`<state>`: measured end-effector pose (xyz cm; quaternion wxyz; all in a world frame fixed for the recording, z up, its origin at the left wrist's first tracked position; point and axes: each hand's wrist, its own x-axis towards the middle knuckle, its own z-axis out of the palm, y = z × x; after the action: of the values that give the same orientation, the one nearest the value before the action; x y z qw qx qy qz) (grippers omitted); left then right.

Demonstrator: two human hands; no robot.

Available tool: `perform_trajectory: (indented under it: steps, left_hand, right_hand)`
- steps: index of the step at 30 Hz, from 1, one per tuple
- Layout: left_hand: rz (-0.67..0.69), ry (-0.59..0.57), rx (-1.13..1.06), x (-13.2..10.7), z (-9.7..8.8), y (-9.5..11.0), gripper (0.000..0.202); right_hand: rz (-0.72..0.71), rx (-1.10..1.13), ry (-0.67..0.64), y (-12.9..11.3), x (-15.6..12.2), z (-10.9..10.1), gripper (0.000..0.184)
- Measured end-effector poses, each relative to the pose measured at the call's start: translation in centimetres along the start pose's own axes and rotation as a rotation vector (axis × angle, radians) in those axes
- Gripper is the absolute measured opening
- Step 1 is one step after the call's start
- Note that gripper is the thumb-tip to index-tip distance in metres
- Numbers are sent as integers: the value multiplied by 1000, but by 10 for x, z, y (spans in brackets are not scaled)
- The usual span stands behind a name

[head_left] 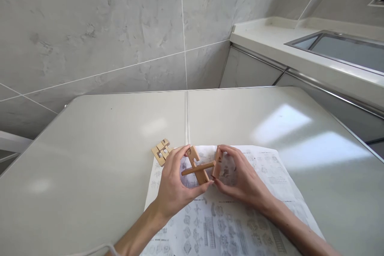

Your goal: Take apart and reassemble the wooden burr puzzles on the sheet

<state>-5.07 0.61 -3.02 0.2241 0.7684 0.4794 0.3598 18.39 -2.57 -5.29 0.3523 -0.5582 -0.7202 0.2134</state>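
Observation:
Between the thumb and fingers of my left hand (175,176) is a notched wooden puzzle piece (201,176), held by its two ends. A thin wooden bar (189,171) crosses it, forming an X shape. My right hand (241,178) pinches another wooden puzzle block (217,163) by its top and bottom ends. A dark mark shows on that block. The bar's right end comes up against the block or very near it; I cannot tell whether they touch. Left of my left hand, several flat notched wooden pieces (159,153) lie together, one marked with a 3.
A creased instruction sheet (192,216) with printed diagrams lies under both hands. The pale table (99,160) has a seam down its middle. Behind it rises a grey tiled wall (135,20). A white counter (258,34) with an inset dark panel (345,50) stands at the right.

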Motion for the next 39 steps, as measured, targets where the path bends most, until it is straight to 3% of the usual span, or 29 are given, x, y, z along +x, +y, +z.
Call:
perform_trajectory:
  steps: [5, 12, 16, 25, 31, 39]
  left_hand:
    - [3, -20, 12, 0, 1, -2, 88]
    - [-1, -71, -3, 1, 1, -1, 90]
    - [-11, -82, -8, 0, 1, -2, 91]
    - [38, -119, 13, 1, 0, -2, 94]
    - [138, -163, 13, 2, -1, 0, 99]
    - [107, -211, -59, 3, -3, 0, 93]
  right_hand:
    - [-135, -137, -38, 4, 1, 3, 65]
    - [-197, -162, -38, 6, 1, 5, 64]
    - [-161, -49, -50, 3, 3, 0, 61]
    - [-110, 374, -89, -12, 5, -15, 30]
    - [-103, 437, -109, -13, 5, -11, 15]
    - [-76, 510, -148, -10, 6, -15, 14]
